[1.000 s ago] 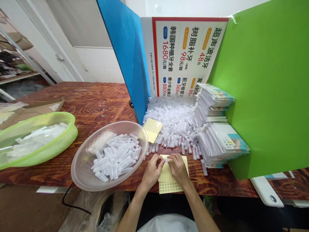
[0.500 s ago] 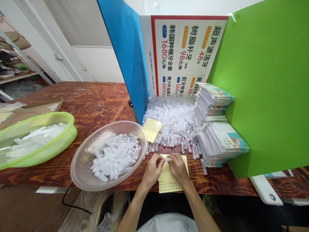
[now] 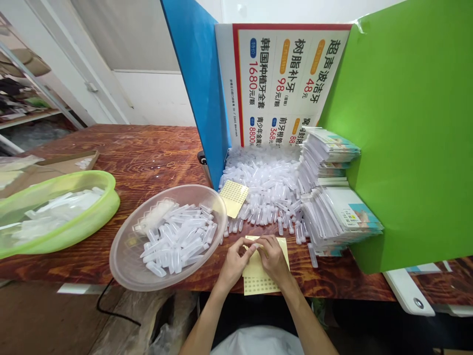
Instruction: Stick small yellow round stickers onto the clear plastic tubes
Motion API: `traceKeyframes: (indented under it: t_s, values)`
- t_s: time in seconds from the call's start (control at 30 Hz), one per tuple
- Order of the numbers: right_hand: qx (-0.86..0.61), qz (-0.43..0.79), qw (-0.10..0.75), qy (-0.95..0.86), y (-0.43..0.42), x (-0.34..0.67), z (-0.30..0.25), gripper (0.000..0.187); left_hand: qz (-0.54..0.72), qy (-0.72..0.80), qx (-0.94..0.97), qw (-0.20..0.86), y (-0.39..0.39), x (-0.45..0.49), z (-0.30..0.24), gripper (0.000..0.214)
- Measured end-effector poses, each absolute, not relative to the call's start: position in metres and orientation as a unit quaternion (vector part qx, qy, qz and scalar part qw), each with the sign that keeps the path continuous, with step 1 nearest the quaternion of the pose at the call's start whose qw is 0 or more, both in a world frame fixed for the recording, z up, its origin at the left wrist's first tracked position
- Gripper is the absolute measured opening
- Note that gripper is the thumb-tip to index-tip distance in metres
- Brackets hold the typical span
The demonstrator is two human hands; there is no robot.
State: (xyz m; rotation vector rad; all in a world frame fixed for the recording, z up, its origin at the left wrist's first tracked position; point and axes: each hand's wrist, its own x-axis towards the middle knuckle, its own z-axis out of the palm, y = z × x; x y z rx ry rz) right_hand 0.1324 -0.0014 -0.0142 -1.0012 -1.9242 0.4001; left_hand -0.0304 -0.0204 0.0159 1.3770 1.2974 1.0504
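My left hand [image 3: 233, 261] and my right hand [image 3: 272, 260] meet fingertip to fingertip above a yellow sticker sheet [image 3: 254, 268]. Both are closed in a pinch on a small translucent plastic tube, which the fingers now mostly cover. Rows of small round stickers [image 3: 262, 286] show on the sheet part nearest me. Beyond my hands lies a heap of small translucent plastic tubes [image 3: 266, 182]. A second sticker sheet [image 3: 234, 197] rests on the heap's left edge. To the left, a clear plastic basket [image 3: 125, 266] holds many similar tubes.
Stacks of printed cards in sleeves [image 3: 332, 217] stand right of the heap. A blue panel [image 3: 199, 84], a printed price board [image 3: 284, 84] and a green panel [image 3: 410, 138] enclose it. Far left are a lime-green basket [image 3: 111, 197] with white pieces and a cardboard tray [image 3: 59, 165].
My fingertips have drawn closer together, and the left fingers reach further over, covering more of the small white piece. The view has shifted slightly; the baskets and heap look unchanged.
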Motion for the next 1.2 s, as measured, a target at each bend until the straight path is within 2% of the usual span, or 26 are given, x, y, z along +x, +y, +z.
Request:
traceKeyframes:
  t_s: [0.3, 0.5, 0.67, 0.8, 0.87, 0.97, 1.1, 1.2]
  values:
    - [-0.389, 0.137, 0.456, -0.789, -0.003, 0.133, -0.017, 0.022, 0.424, 0.531, 0.567, 0.466, -0.021, -0.022, 0.023, 0.031]
    - [-0.381, 0.109, 0.453, -0.799, -0.006, 0.130, -0.015, 0.025, 0.407, 0.556, 0.597, 0.411, -0.027, -0.028, 0.027, 0.032]
    - [-0.352, 0.078, 0.465, -0.809, -0.010, 0.127, -0.011, 0.035, 0.375, 0.588, 0.665, 0.266, -0.043, -0.032, 0.049, 0.021]
    - [-0.465, 0.061, 0.471, -0.747, -0.001, 0.134, -0.002, 0.035, 0.418, 0.609, 0.667, 0.100, -0.058, -0.057, 0.091, 0.021]
    - [-0.548, 0.048, 0.436, -0.712, 0.009, 0.143, 0.001, 0.028, 0.436, 0.643, 0.630, -0.009, -0.059, -0.082, 0.112, 0.021]
    - [-0.634, 0.015, 0.348, -0.691, 0.025, 0.158, -0.001, 0.021, 0.391, 0.718, 0.556, -0.152, -0.053, -0.127, 0.127, 0.022]
    - [-0.674, -0.016, 0.284, -0.682, 0.035, 0.168, -0.012, 0.019, 0.320, 0.747, 0.548, -0.199, -0.045, -0.171, 0.118, 0.023]
    - [-0.682, -0.015, 0.282, -0.675, 0.035, 0.169, -0.017, 0.020, 0.380, 0.699, 0.579, -0.179, -0.051, -0.166, 0.111, 0.021]
